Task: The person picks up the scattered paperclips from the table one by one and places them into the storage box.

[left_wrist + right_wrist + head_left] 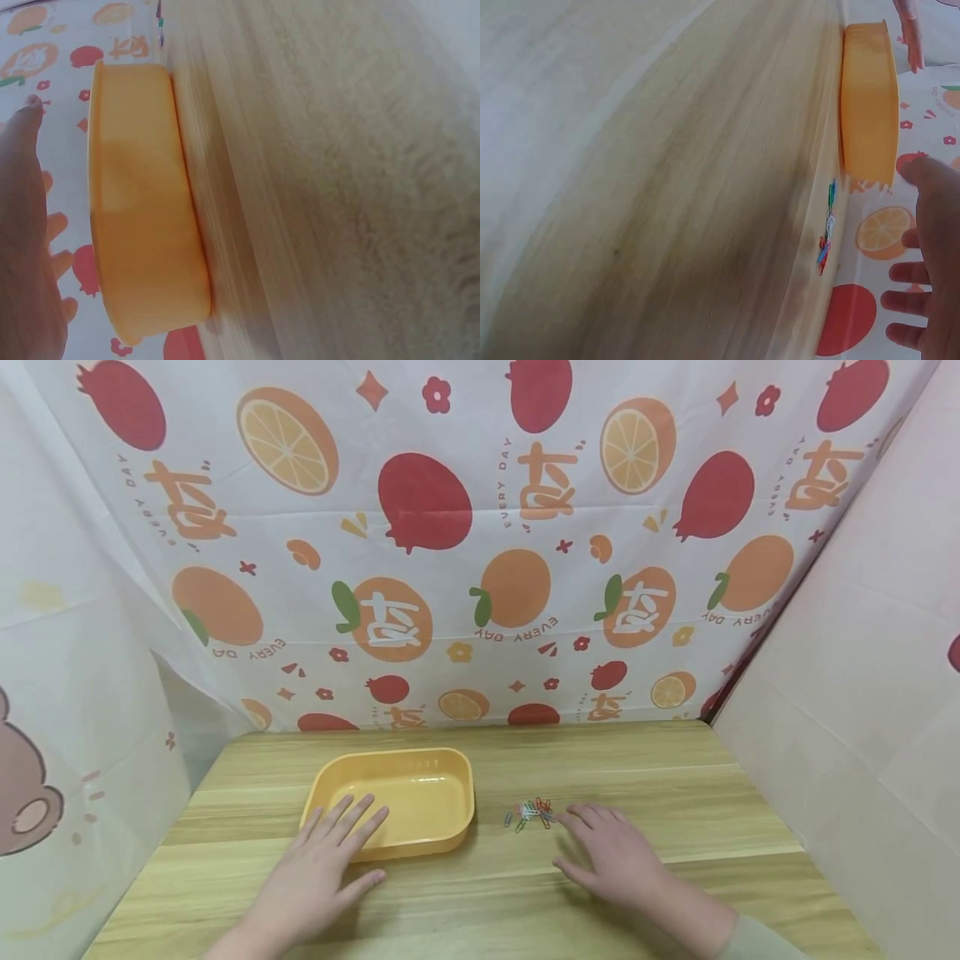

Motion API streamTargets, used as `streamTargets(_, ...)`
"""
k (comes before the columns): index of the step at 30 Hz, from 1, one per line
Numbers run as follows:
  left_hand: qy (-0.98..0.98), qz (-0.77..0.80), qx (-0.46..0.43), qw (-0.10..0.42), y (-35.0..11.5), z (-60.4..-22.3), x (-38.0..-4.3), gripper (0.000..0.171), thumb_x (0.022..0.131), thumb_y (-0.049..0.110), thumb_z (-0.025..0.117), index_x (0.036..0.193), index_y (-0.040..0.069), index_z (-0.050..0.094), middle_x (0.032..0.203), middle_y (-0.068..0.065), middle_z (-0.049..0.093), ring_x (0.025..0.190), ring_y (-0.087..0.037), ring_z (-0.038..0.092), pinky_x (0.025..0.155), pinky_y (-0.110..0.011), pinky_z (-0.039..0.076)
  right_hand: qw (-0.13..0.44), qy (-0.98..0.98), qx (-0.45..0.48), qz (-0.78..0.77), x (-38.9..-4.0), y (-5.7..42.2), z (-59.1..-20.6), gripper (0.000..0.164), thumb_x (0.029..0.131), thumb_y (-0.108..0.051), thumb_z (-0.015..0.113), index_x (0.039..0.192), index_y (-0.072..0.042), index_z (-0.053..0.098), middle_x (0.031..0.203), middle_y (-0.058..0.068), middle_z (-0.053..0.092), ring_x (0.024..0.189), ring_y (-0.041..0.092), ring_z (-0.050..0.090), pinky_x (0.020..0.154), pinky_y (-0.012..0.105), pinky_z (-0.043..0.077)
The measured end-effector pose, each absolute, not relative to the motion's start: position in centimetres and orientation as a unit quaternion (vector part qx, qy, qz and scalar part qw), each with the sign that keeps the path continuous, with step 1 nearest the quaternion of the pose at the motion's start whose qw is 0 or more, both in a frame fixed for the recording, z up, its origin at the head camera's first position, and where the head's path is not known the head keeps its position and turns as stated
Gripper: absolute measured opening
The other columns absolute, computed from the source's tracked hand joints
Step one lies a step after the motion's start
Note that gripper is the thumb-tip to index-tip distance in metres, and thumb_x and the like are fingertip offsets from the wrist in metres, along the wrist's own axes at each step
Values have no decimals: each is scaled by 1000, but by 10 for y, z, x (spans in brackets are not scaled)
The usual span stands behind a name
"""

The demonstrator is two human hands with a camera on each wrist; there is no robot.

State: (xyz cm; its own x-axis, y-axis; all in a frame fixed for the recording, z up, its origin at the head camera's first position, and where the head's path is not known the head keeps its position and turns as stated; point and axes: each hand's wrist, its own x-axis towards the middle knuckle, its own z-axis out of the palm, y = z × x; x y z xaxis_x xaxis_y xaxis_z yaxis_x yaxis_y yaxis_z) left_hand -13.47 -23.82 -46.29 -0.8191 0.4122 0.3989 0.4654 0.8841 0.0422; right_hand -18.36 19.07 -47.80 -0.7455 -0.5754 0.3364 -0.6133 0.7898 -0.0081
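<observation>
A shallow yellow tray [420, 847] sits on the table, left of the middle. My left hand [315, 868] hovers over its near left corner with the fingers spread and nothing held. In the left wrist view the tray's side wall [142, 202] shows, with the hand [26, 225] apart from it. A small pile of coloured paper clips [534, 812] lies to the right of the tray. Just right of the pile, my right hand [611, 856] is held with loose fingers and holds nothing. The right wrist view shows that hand [934, 255] above the clips [827, 229].
The light wood table [600, 910] carries the tray and clips. A white curtain [480, 527] printed with fruit hangs along the back edge. Pale cloth walls [862, 677] stand at the left and right sides.
</observation>
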Motion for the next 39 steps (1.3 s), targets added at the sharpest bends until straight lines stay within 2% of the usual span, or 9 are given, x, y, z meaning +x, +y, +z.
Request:
streamTargets(5,-955,-72,-222,186,-241,-462,-136,78,89,52,68,155,27,36,160,-5,32,147,-33,25,123,-46,1,143,-941,301,64,-189,185,-479,57,90,-52,66,132,-14,62,129,5,61,120,26,57,102,50,45)
streamTargets(11,-962,-80,-204,166,-242,-459,-139,75,91,52,65,155,26,36,161,-6,29,148,-34,22,122,-49,1,137,-943,298,63,-196,181,-481,55,90,-49,68,130,-11,62,128,8,61,119,29,58,103,51,46)
streamTargets(16,-965,-79,-194,156,-244,-457,-144,73,93,59,58,154,25,37,160,-8,31,147,-36,24,121,-53,5,124,-947,289,61,-201,180,-485,52,90,-47,68,128,-11,64,127,10,62,118,30,58,102,52,46)
streamTargets(22,-966,-67,-192,157,-249,-455,-148,75,93,65,52,155,26,36,160,-9,32,145,-39,27,122,-49,-2,105,-954,274,65,-207,179,-490,49,91,-45,67,125,-10,65,126,11,63,118,31,58,101,53,47)
streamTargets(26,-968,-69,-189,152,-252,-454,-150,76,93,66,52,155,26,35,160,-9,32,145,-39,26,122,-50,-1,99,-956,268,63,-210,176,-491,48,91,-46,67,123,-10,67,124,10,64,116,30,59,100,50,48)
streamTargets(33,-970,-79,-178,147,-256,-454,-152,75,94,65,51,155,24,36,160,-10,31,145,-41,27,122,-50,-2,97,-957,264,70,-214,170,-497,38,89,-40,70,111,-10,70,110,6,67,103,26,62,93,45,52)
streamTargets(39,-970,-80,-173,152,-258,-454,-156,73,94,61,55,154,21,39,159,-12,32,146,-41,25,121,-51,-4,93,-963,240,78,-219,167,-501,34,89,-38,70,107,-10,71,104,5,67,96,24,63,87,43,54)
